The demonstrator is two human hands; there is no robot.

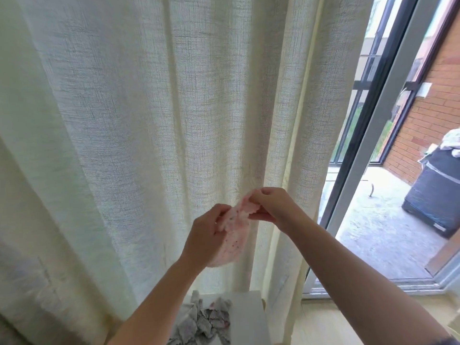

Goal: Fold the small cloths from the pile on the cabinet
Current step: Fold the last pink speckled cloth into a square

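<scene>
A small pink cloth [235, 235] with dark specks hangs in the air in front of the curtain, held up between both hands. My left hand [206, 235] pinches its left upper edge, and my right hand [271, 206] pinches its top right edge. Far below, at the bottom of the view, a pile of crumpled grey and pink small cloths [204, 319] lies on the white cabinet top [249, 317]. My left forearm hides part of that pile.
A cream curtain [149, 120] fills the view behind my hands. To the right is a glass sliding door [373, 145] with a balcony, a brick wall and a dark covered object [438, 195] outside. Light wooden floor [331, 319] lies beside the cabinet.
</scene>
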